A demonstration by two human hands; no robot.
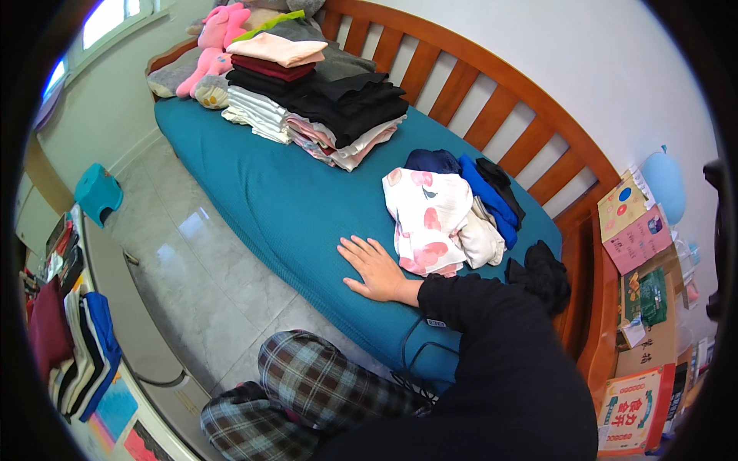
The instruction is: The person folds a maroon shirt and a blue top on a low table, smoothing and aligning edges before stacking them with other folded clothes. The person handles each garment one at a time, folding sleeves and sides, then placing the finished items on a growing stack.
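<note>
My right hand (375,271) lies flat, palm down, on the teal bed cover (300,213) with its fingers spread and nothing held. Just beyond the wrist is a white garment with pink printed shapes (429,219), loosely bunched. Against it rest a cream garment (483,236), a bright blue garment (490,201) and a dark navy one (432,161). A crumpled black garment (539,274) sits behind my forearm, near the bed's end. Farther up the bed stand folded stacks, with black clothes (351,109) and a pale pink piece (279,49) on top. My left hand is out of view.
A slatted wooden bed rail (496,109) runs along the wall. Plush toys (216,52) sit at the far end. At left, folded clothes (86,346) lie on a desk, with a teal stool (99,193) beyond. Dark cables (412,351) hang by the bed edge. Boxes (634,230) stand at right.
</note>
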